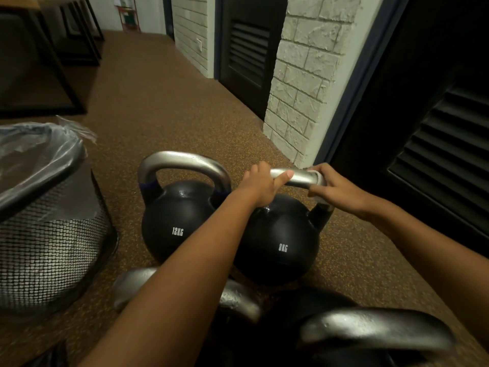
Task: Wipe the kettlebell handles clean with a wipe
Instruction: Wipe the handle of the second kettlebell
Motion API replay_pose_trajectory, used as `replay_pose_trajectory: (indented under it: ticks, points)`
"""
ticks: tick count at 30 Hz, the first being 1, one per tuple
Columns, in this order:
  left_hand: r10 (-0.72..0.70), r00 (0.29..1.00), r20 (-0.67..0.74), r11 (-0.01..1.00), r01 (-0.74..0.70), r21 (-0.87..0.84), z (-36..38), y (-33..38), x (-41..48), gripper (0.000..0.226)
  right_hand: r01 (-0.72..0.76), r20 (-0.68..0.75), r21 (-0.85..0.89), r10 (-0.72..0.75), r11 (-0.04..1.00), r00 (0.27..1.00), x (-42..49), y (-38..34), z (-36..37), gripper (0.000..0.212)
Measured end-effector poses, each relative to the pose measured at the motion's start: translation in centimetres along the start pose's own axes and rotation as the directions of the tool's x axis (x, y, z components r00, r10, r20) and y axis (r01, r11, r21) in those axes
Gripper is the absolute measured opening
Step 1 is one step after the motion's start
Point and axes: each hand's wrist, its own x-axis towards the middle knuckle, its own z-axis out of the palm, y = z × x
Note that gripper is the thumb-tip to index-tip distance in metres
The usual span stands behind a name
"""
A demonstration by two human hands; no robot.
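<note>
1. The speckled brown floor (164, 107) ran back between dark louvred doors and a pale brick wall, and all the kettlebells stood on it
2. A black mesh bin (53, 247) with a clear plastic liner (34, 144) stood at the left, near the weights but apart from them
3. The 12KG kettlebell (174, 223) sat upright just left of centre, its silver handle (182, 160) untouched by either hand
4. The 8KG kettlebell (280, 250) stood right beside it, seemingly touching, a little nearer the camera
5. Two more kettlebell handles (375, 329) lay blurred at the bottom edge
6. The left hand (260, 185) gripped the left end of the 8KG handle (301, 177), fingers curled over the bar and the thumb laid along its top
7. The right hand (336, 190) closed round the right bend of that same handle, fingers curled together and pressing the wipe to the metal
8. The white wipe (319, 177) was wrapped about that bend, showing only above and below the fingers
</note>
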Motion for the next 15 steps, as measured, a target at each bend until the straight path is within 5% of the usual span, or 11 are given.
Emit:
replay_pose_trajectory:
  ticks: [4,6,10,15]
  points:
    - [-0.004,1.000,-0.001,1.000,0.004,0.009,0.0,-0.1,0.1,0.061,0.137,-0.090,-0.364,-0.181,0.921,0.979,1.1,-1.3,1.7,0.042]
    - [-0.007,1.000,0.011,1.000,0.007,0.004,-0.1,-0.1,0.1,0.062,0.160,-0.165,-0.411,-0.246,0.897,0.955,1.1,-1.1,2.0,0.049]
    - [-0.007,1.000,0.019,1.000,0.007,-0.011,-0.1,0.0,0.1,0.062,-0.010,-0.174,-0.121,-0.012,0.993,0.985,1.2,0.4,0.9,0.062]
    - [-0.011,0.999,0.034,1.000,0.012,-0.012,-0.2,-0.1,0.2,0.064,-0.171,-0.172,0.114,0.188,0.979,0.967,1.5,0.9,0.7,0.078]
